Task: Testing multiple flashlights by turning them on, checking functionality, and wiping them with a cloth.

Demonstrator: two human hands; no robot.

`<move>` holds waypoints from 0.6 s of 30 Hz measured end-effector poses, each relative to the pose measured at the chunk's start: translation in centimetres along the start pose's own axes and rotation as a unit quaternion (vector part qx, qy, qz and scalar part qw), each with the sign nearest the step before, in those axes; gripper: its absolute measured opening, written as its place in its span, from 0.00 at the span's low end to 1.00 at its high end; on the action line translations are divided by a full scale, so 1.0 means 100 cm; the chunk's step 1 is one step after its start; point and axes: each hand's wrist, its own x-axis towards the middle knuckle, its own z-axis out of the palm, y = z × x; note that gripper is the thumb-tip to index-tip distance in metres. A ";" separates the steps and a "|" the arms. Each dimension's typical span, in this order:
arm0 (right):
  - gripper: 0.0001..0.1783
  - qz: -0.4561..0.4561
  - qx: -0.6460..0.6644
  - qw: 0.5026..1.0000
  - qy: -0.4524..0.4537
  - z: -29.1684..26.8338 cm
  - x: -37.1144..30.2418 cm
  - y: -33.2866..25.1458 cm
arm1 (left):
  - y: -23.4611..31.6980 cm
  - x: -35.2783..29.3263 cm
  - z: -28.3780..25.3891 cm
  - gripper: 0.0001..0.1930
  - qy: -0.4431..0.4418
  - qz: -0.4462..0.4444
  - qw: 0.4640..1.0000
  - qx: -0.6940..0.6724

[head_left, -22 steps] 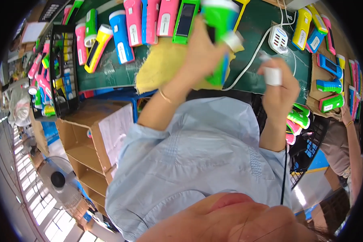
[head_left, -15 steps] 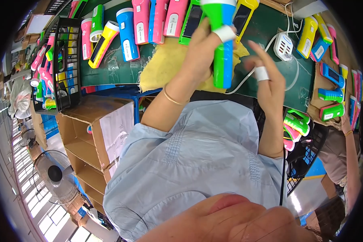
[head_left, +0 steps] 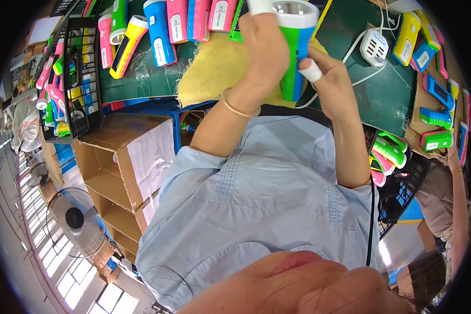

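A green-and-blue flashlight [head_left: 294, 57] with a white head stands upright before my chest, lens end up. My right hand [head_left: 334, 86] is closed on its body from the right; white tape wraps the thumb, and the other fingers pass behind the flashlight. My left hand [head_left: 267, 52] is beside the flashlight's left side, its taped thumb stretched upward. The left fingers are mostly hidden, so whether they grip the flashlight does not show. Below the hands lies a yellow cloth [head_left: 209, 78] on the green tabletop [head_left: 136, 86].
Several colourful flashlights [head_left: 159, 36] stand in a row along the far side. A white charging hub [head_left: 374, 48] with cables lies right. Black crates [head_left: 86, 78] of flashlights flank the table. A cardboard shelf [head_left: 123, 141] and fan [head_left: 74, 217] are left; another person's arm [head_left: 458, 204] is right.
My right hand has come in from the right and closed on the flashlight's body. The left thumb has left the flashlight's front and now points up. The flashlight's lens end tilts into view.
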 end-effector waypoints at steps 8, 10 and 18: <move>0.26 0.124 0.078 0.986 -0.083 -0.001 0.003 0.004 | 0.003 0.015 -0.007 0.34 0.100 -0.299 0.936 -0.158; 0.29 0.071 -0.127 0.989 0.019 0.010 -0.006 -0.008 | 0.001 0.018 -0.014 0.35 0.100 -0.300 0.930 -0.186; 0.24 -0.061 -0.116 0.989 0.070 0.002 -0.015 -0.006 | -0.007 -0.004 -0.010 0.37 0.056 -0.287 0.916 -0.274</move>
